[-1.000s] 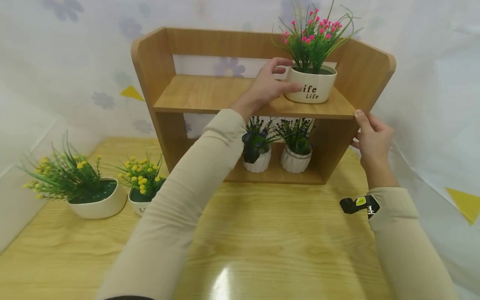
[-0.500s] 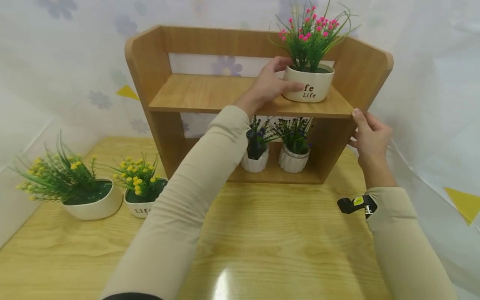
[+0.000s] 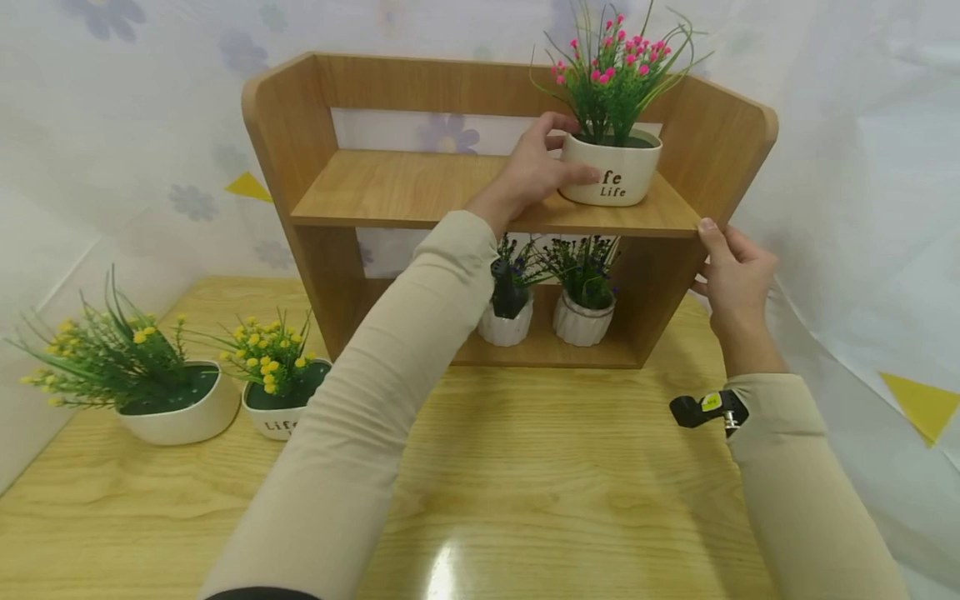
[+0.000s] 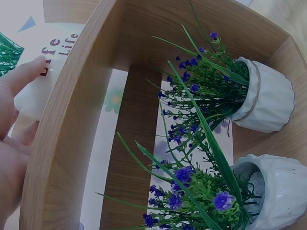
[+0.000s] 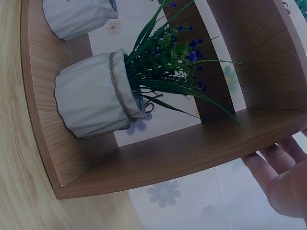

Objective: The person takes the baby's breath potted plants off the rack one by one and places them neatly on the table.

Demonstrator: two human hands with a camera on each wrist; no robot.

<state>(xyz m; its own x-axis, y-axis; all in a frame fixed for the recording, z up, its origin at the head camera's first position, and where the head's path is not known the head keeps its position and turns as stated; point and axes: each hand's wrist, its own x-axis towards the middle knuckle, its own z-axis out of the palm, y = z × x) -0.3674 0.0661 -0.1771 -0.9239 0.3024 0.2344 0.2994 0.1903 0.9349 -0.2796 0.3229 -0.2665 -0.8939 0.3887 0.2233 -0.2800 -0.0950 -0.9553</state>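
Observation:
On the upper board of a wooden shelf (image 3: 390, 187) stands an oval cream pot (image 3: 637, 171) of pink flowers, marked "Life". My left hand (image 3: 528, 171) holds its left end, thumb across the lettering and fingers round the back, partly hidden. At the board's right corner, my right hand (image 3: 738, 271) grips the shelf's side panel, thumb in front; the right wrist view shows its fingers (image 5: 278, 158) against the outer face. Below, a white pot (image 3: 583, 321) and another white pot (image 3: 504, 327) hold purple flowers; the left wrist camera partly covers the second plant in the head view.
Left of the shelf, an oval pot (image 3: 180, 421) and a smaller "Life" pot (image 3: 270, 421), both with yellow flowers, stand on the wooden table (image 3: 540, 467). My left sleeve overlaps the smaller one. A flower-patterned wall covering (image 3: 187, 150) hangs behind.
The head view has drifted slightly, so the whole scene sits further left. My left thumb covers a little more of the lettering. Both hands keep their holds.

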